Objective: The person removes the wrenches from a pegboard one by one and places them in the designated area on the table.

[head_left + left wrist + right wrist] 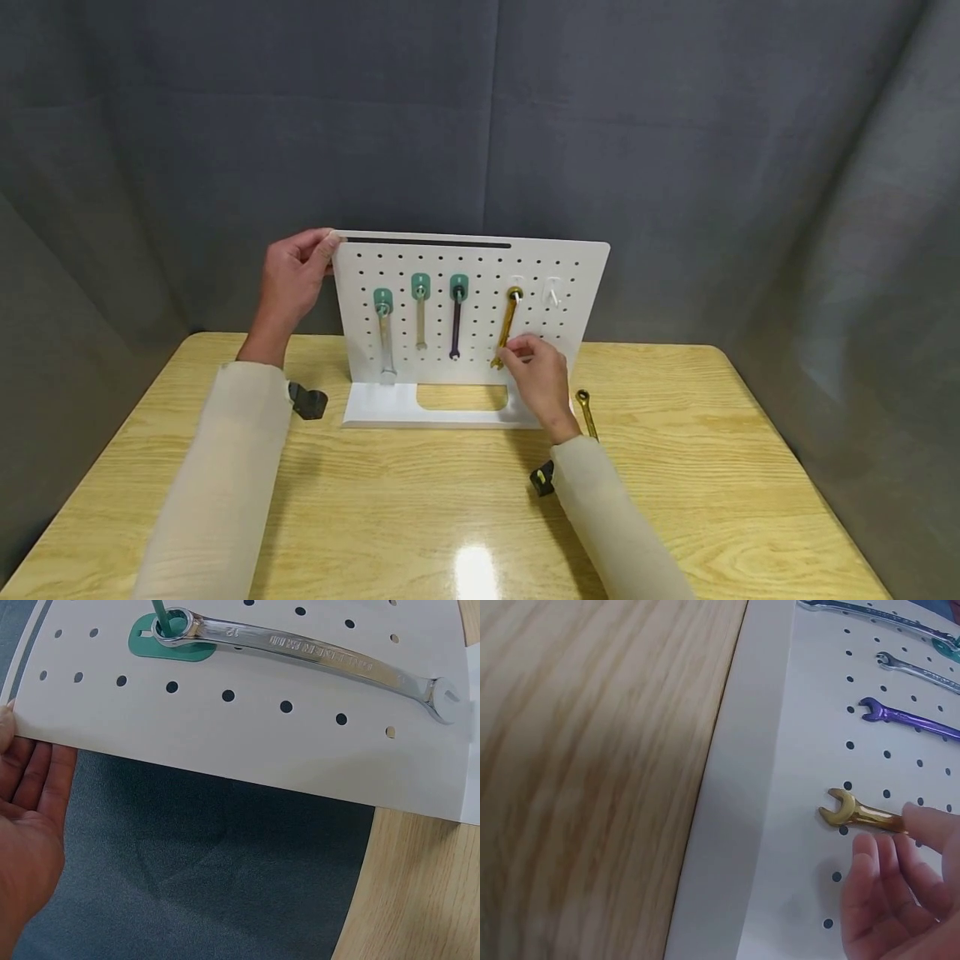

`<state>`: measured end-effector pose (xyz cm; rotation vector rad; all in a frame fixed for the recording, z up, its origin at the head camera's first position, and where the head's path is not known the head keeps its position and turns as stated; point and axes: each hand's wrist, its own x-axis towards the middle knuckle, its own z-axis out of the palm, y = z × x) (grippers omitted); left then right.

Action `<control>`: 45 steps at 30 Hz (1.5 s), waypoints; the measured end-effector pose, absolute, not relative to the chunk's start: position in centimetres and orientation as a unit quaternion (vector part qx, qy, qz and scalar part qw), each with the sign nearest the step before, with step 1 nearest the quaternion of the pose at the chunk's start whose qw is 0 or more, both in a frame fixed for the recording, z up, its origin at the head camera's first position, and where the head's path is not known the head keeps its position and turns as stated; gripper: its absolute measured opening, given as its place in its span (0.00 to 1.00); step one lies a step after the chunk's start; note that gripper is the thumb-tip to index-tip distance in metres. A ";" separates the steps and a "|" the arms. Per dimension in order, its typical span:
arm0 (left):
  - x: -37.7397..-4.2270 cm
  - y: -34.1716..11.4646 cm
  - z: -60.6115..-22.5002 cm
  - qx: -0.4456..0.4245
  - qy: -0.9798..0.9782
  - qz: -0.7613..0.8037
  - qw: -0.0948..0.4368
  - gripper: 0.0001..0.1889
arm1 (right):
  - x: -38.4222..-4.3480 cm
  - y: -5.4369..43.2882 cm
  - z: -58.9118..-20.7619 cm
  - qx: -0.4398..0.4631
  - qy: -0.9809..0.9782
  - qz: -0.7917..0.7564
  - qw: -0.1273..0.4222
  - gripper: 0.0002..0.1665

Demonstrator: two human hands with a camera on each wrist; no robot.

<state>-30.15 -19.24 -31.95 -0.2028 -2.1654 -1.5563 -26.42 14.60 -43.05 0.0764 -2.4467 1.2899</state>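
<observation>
My left hand (292,275) grips the upper left corner of a white pegboard (592,260), thumb in front and fingers behind. A gold combination wrench (508,321) hangs by its ring end on a white hook, slanting down to the left. Low on its shaft, my right hand (542,382) pinches it between thumb and fingers, as the right wrist view also shows; its open end (840,808) sticks out past the thumb. Left of it on green hooks hang a purple wrench (456,329), a small silver wrench (421,323) and a longer silver wrench (300,649).
A bare white hook (553,293) sits right of the gold wrench. Another gold wrench (587,412) lies on the wooden table (420,500), beside my right forearm. The board's white base (381,404) has a cutout. Grey curtains (675,167) stand behind and at the sides.
</observation>
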 end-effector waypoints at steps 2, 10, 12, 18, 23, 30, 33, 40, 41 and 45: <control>-30.1 -19.2 -31.9 -0.076 -0.787 -0.566 0.233 0.19 | -26.6 14.4 -43.1 0.023 -0.870 0.453 0.191 0.09; -30.4 -18.9 -32.0 -0.081 -0.788 -0.566 0.228 0.19 | -26.8 14.1 -43.3 0.002 -0.887 0.412 0.208 0.14; -30.5 -18.8 -32.0 -0.084 -0.787 -0.567 0.228 0.19 | -26.8 14.1 -43.4 -0.004 -0.890 0.404 0.213 0.15; -30.5 -19.0 -32.1 -0.095 -0.778 -0.572 0.243 0.18 | -26.8 13.6 -43.5 -0.004 -0.888 0.397 0.231 0.16; -30.4 -19.0 -32.0 -0.093 -0.776 -0.572 0.247 0.17 | -26.7 13.3 -43.4 -0.005 -0.894 0.386 0.229 0.16; -30.1 -19.0 -31.9 -0.092 -0.790 -0.561 0.231 0.18 | -26.7 13.1 -43.7 0.008 -0.910 0.333 0.245 0.16; -30.2 -19.1 -31.8 -0.090 -0.792 -0.559 0.229 0.18 | -26.8 13.1 -43.8 0.011 -0.912 0.316 0.262 0.17; -30.3 -19.0 -31.9 -0.088 -0.791 -0.560 0.228 0.19 | -27.1 13.2 -43.8 0.011 -0.914 0.292 0.283 0.13; -30.3 -19.0 -32.0 -0.087 -0.792 -0.560 0.228 0.19 | -27.1 13.3 -43.8 0.012 -0.912 0.298 0.283 0.12; -30.4 -19.0 -32.1 -0.091 -0.789 -0.562 0.231 0.18 | -26.9 13.6 -44.0 0.020 -0.903 0.334 0.268 0.12</control>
